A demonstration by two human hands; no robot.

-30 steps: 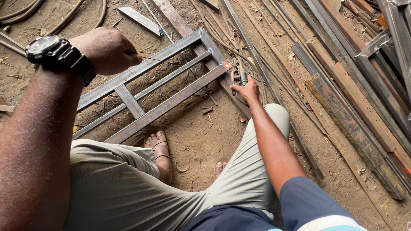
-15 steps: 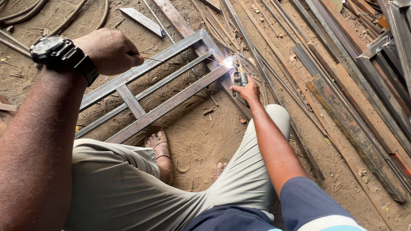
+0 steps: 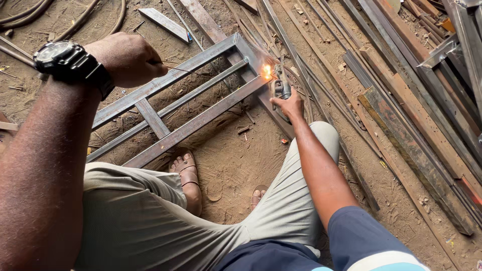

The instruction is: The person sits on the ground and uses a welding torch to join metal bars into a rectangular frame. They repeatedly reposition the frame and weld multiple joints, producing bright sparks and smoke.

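A grey steel frame (image 3: pixel 165 103) of flat bars lies on the dirt floor in front of my knees. My right hand (image 3: pixel 287 104) grips a welding electrode holder (image 3: pixel 281 89) at the frame's far right corner, where an orange spark (image 3: pixel 266 72) glows. My left hand (image 3: pixel 128 57), with a black wristwatch (image 3: pixel 65 60) on the wrist, is raised above the frame's left half, fingers closed on a thin rod (image 3: pixel 188 70) that points toward the spark.
Long rusty steel bars and angle sections (image 3: pixel 401 100) lie stacked to the right. A loose flat steel strip (image 3: pixel 163 22) and cables (image 3: pixel 90 20) lie at the top left. My sandalled foot (image 3: pixel 188 175) rests under the frame's near edge.
The spark at the frame corner was dim a second ago, flared bright white, and now burns orange. Both hands have stayed nearly in place.
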